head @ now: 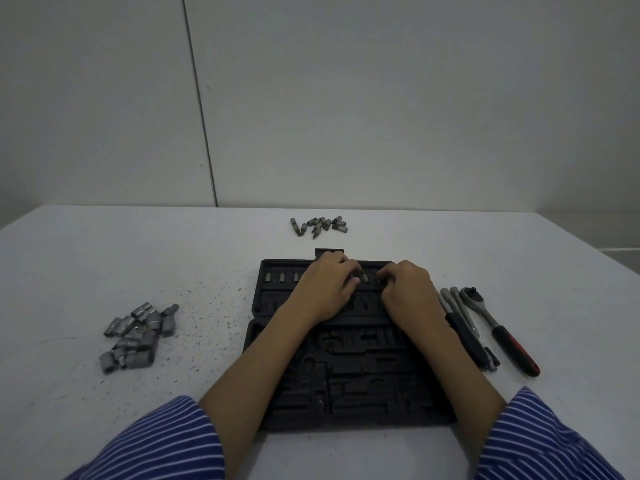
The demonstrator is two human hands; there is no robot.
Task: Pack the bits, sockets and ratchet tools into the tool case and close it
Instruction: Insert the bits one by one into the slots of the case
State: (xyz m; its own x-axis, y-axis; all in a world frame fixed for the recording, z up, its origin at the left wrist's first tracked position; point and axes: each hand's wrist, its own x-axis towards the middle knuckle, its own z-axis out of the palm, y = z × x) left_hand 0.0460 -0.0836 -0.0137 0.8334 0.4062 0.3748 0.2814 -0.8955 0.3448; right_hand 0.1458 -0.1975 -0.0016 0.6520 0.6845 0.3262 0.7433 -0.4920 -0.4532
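Head view: both hands, left and right, apparently pinch bits into the tool case top row; next, fetch another from the far pile.

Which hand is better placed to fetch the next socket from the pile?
Left. The socket pile lies on the table on the left hand's side of the tool case; the right hand would have to cross over. Both hands are now at the top row.
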